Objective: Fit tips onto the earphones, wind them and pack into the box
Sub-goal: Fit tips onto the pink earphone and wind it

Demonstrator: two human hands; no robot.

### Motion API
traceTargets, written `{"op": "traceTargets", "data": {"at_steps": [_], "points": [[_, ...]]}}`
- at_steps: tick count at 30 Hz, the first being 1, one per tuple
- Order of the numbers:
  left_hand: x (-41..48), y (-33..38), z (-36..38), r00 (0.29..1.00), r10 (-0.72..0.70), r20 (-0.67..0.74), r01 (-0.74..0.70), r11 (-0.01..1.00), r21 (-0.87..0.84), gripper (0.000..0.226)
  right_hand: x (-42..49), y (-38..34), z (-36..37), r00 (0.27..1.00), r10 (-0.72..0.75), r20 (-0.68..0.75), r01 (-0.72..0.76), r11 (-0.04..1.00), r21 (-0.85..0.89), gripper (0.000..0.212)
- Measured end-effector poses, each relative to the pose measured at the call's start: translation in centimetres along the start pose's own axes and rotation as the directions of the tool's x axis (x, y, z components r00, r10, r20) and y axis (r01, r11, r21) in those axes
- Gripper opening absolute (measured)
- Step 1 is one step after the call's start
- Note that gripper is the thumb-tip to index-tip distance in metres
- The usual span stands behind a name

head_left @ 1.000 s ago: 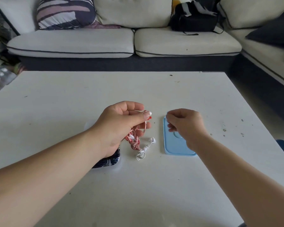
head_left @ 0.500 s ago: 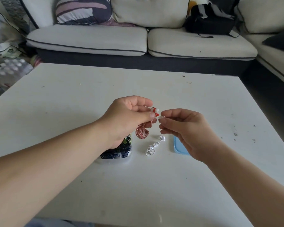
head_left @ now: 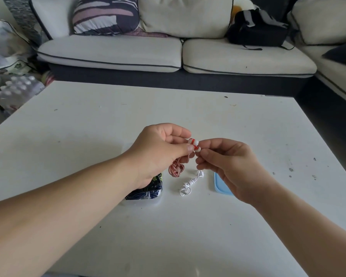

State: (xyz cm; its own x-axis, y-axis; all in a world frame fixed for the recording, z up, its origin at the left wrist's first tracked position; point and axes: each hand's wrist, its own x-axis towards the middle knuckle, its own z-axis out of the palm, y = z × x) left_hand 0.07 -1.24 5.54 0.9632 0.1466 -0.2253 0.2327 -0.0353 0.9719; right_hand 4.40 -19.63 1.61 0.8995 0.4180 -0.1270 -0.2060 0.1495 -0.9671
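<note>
Two bare forearms enter from the near edge over the white desk (head_left: 168, 236). Left of centre, a clear box (head_left: 148, 199) sits on the desk with dark blue and green cords inside, partly hidden under the left wrist. Just right of it, apart from the box, a set of white earphones (head_left: 189, 183) lies flat, wound into a small bundle. Right again, a light blue lid (head_left: 220, 186) lies flat, mostly covered by the right hand. Above these, the left hand (head_left: 160, 150) has its fingers (head_left: 189, 147) curled, thumb and forefinger pinching the red earphones (head_left: 193, 143) just below the two buds. Both buds carry white tips. The red cord (head_left: 176, 169) hangs under the hand in a loose tangle; cannot tell whether it touches the desk. On the right hand (head_left: 230, 166), the fingers (head_left: 206, 142) are bunched, thumb and forefinger tips pinching the white tip of the lower bud, the other fingers loosely curled beneath. The hands nearly meet at the buds. Beyond the far desk edge stands a cream sofa (head_left: 112, 54) with dark piping, with a striped cushion (head_left: 105, 16) on its left and a black backpack (head_left: 257, 30) on its right seat. On the floor left of the desk is a wrapped pack of water bottles (head_left: 14, 90).
</note>
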Motion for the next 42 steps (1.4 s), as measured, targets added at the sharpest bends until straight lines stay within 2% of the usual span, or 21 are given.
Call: {"op": "traceTargets", "data": {"at_steps": [2, 6, 11, 18, 27, 38, 42], "points": [[0.0, 0.1, 0.1, 1.0, -0.003, 0.004, 0.003, 1.0, -0.002, 0.026, 0.0, -0.1, 0.0, 1.0, 0.015, 0.015, -0.016, 0.999, 0.035, 0.012], [-0.2, 0.3, 0.2, 1.0, -0.007, 0.015, 0.008, 1.0, -0.022, 0.025, 0.0, -0.3, -0.2, 0.996, 0.043, 0.083, -0.049, 0.996, 0.076, 0.024], [-0.4, 0.4, 0.4, 0.999, 0.004, 0.033, -0.003, 0.999, -0.037, 0.024, -0.1, -0.4, -0.4, 0.994, 0.044, 0.101, -0.057, 0.99, 0.129, 0.016], [-0.3, 0.5, 0.6, 1.0, 0.011, 0.024, -0.011, 1.0, -0.026, 0.022, 0.0, -0.7, -0.6, 0.992, 0.055, 0.117, -0.076, 0.979, 0.187, 0.019], [-0.4, 0.5, 0.8, 0.999, 0.028, 0.034, -0.028, 0.999, 0.017, 0.022, 0.1, -0.5, -0.7, 0.992, 0.076, 0.101, -0.093, 0.98, 0.178, 0.024], [-0.6, 0.7, 1.1, 0.996, 0.056, 0.068, -0.065, 0.99, 0.128, 0.019, 0.0, -0.8, -1.1, 0.978, 0.13, 0.164, -0.155, 0.977, 0.148, 0.012], [-0.7, 0.8, 0.9, 0.997, 0.034, 0.075, -0.039, 0.997, 0.069, 0.021, 0.0, -0.8, -1.5, 0.97, 0.148, 0.192, -0.175, 0.976, 0.129, 0.013]]}}
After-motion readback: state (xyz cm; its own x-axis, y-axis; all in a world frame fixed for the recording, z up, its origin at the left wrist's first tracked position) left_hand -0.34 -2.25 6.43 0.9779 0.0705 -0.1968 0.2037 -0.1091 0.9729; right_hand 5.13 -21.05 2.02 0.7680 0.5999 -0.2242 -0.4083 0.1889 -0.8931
